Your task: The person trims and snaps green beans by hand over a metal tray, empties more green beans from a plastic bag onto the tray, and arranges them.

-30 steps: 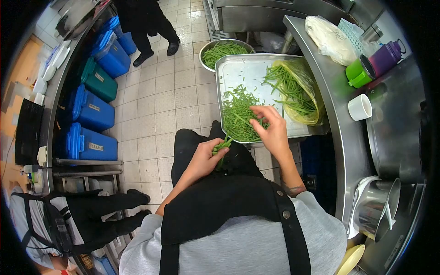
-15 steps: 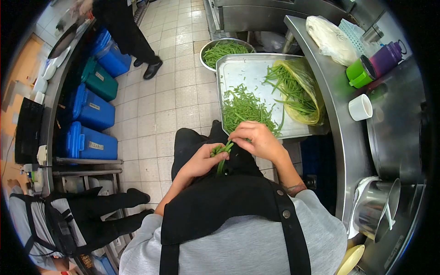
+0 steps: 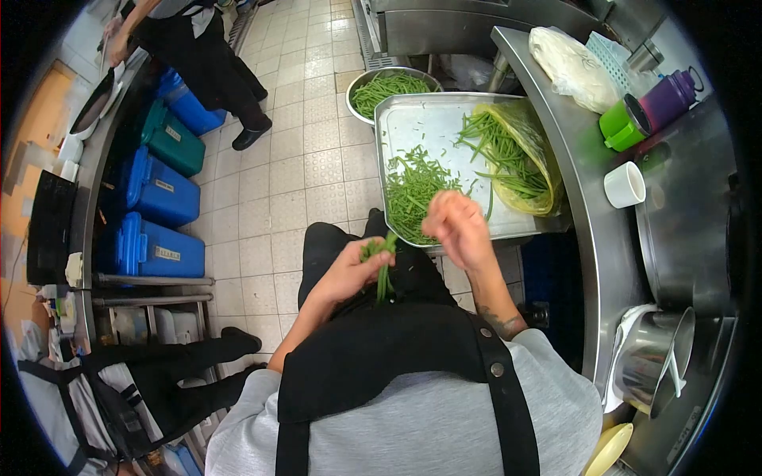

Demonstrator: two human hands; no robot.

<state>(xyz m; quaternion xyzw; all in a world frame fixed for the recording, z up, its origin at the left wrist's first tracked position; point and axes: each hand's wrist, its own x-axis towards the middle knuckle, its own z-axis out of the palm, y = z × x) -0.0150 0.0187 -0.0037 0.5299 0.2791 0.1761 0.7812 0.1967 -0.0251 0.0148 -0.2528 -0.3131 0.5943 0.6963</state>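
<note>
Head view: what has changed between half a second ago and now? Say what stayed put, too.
The right hand has drawn away from the green beans in the left hand, rightward toward the tray. The far co-worker has shifted nearer and left. Unchanged: the left hand holds its bunch; tray and yellow bag sit as before.

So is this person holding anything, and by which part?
The left hand grips a bunch of slender green beans partway along, ends showing above and below. Whether the blurred right hand holds anything is unclear.

Grey shirt (image 3: 421, 428), black apron (image 3: 381, 357) with metal snaps (image 3: 497, 370)
</note>
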